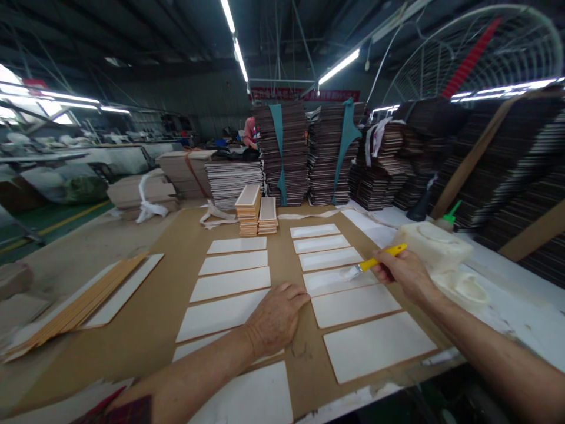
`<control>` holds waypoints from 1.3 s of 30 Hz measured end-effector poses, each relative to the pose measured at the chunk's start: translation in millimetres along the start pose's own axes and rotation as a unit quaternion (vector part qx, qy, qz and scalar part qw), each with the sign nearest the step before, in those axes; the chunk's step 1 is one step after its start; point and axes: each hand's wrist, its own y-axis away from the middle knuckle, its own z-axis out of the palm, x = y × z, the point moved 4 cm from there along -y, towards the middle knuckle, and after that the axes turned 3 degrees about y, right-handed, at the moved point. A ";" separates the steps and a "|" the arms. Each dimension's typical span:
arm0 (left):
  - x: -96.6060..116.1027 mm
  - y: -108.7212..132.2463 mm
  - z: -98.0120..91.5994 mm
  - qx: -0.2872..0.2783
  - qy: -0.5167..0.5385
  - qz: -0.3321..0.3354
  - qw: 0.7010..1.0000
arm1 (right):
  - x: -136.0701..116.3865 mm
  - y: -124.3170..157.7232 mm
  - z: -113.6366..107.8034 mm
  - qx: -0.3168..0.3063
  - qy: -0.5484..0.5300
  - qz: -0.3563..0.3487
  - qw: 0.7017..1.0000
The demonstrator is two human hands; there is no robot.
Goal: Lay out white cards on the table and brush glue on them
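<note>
My right hand [404, 272] is wrapped round the yellow handle of a paintbrush [368, 264]. The white bristles touch a white rectangular panel [326, 282], fourth from the far end of the right-hand column. Wet-looking white streaks show on this panel and on the farther ones. My left hand [280, 315] lies palm down between the two columns, fingers extended, fingertips at the left edge of that same panel. Nearer to me in the right column are two more white panels [355, 306]. A left-hand column of similar panels [232, 284] is partly hidden under my left forearm.
Two small stacks of panels [267, 215] stand at the table's far side. A fanned pile of panels [88, 300] lies left. A whitish plastic container [435, 244] and a green-capped bottle [450, 218] sit right. Tall dark stacks [282, 153] and a fan [481, 53] rise behind; a person [250, 132] is farther back.
</note>
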 end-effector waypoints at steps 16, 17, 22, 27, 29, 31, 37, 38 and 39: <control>0.0 -1.2 -2.7 0.010 0.007 0.007 1.000 | -0.8 -0.4 -46.5 0.072 0.065 -0.026 0.995; -0.2 -0.9 -2.5 0.011 0.006 0.008 1.000 | -1.8 0.6 -47.5 0.075 0.066 -0.026 0.995; -0.3 1.2 -0.5 0.014 -0.009 0.011 1.000 | -3.2 4.9 -54.6 0.093 0.048 -0.035 0.994; -0.2 -1.0 -2.4 0.024 -0.014 0.015 1.000 | -6.6 14.3 -59.6 0.121 -0.012 -0.061 0.991; 2.0 -2.4 -6.9 0.029 -0.016 0.012 0.999 | -10.4 21.9 -55.8 0.119 -0.055 -0.072 0.989; 7.3 -2.2 -12.6 0.030 -0.018 0.010 0.999 | -13.8 31.1 -47.2 0.102 -0.103 -0.075 0.987; 35.0 10.9 -11.1 -0.019 0.000 0.043 0.999 | -11.0 58.6 -6.1 -0.002 -0.194 -0.046 0.980; 37.9 13.3 -7.7 -0.029 -0.001 0.045 0.999 | -8.9 62.1 -0.1 -0.014 -0.200 -0.043 0.979; 39.7 15.3 -4.3 -0.036 -0.005 0.045 0.998 | -6.7 65.2 5.2 -0.023 -0.204 -0.041 0.978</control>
